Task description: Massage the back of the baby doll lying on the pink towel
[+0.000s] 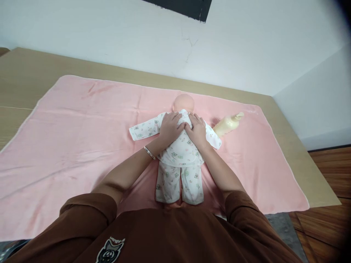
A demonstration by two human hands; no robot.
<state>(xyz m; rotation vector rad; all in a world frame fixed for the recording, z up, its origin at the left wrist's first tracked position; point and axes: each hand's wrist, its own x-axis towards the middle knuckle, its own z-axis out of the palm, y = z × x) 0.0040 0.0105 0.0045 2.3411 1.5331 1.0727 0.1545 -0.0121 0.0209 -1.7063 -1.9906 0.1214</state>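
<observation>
lying flat near the middle of a pink blanket point(82, 128), the doll point(179, 149) had its bald head pointed away from the person and its legs toward them. it wore a white printed shirt and trousers. both hands rested on its upper chest, fingers spread flat on the cloth and gripping nothing: the left hand point(170, 127), with a bracelet point(149, 152) at the wrist, and the right hand point(196, 130) just beside it, thumbs nearly touching. a cream bottle point(227, 124) lay on its side near the doll's sleeve. the blanket covered a wooden surface point(22, 73) set against a white wall point(246, 44).
</observation>
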